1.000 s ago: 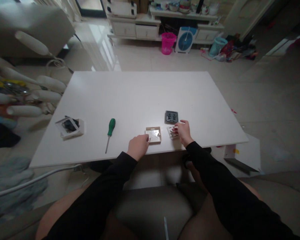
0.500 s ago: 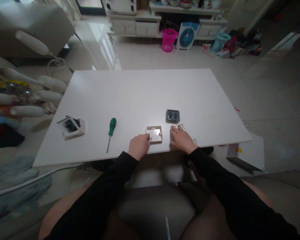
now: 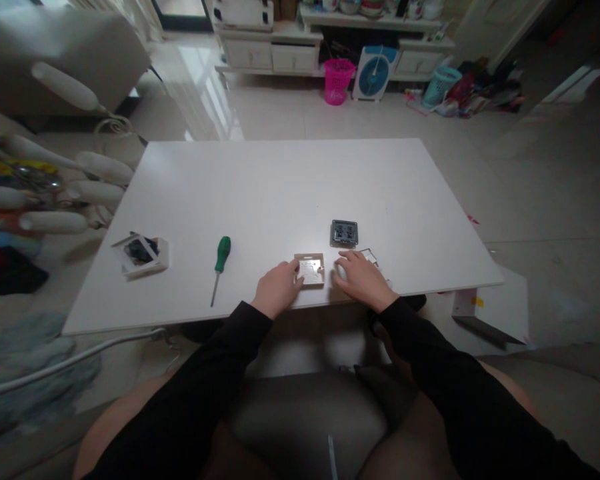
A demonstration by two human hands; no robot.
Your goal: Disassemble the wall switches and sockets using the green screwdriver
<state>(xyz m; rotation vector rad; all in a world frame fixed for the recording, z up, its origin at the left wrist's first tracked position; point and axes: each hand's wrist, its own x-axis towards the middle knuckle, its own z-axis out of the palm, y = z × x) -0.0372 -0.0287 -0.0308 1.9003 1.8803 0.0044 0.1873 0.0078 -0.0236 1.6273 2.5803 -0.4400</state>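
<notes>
My left hand (image 3: 279,288) is closed on the left wall of a shallow white square plastic box (image 3: 311,285), thumb at the near side and fingers behind. The box lies open side up near the table's front edge. Just right of it, my right hand (image 3: 363,279) has thumb and fingers curled together around a small pale thing I cannot make out. A white plate with a dark-edged frame (image 3: 369,255) lies partly hidden behind that hand. Beyond it sits a dark grey rectangular unit (image 3: 345,232) with two socket-like patterns. A green-handled screwdriver (image 3: 223,253) lies left of my left hand.
On the white table (image 3: 280,187), an open white carton (image 3: 143,257) with something black inside stands at the left. A white lamp-like stand (image 3: 100,167) rises beside the left edge. Across the floor are a pink basket (image 3: 338,83) and a blue-and-white fan (image 3: 374,75).
My right hand has shifted slightly left, toward the box, and its fingers have curled up off the white plate, uncovering more of it. My left hand keeps its grip on the box.
</notes>
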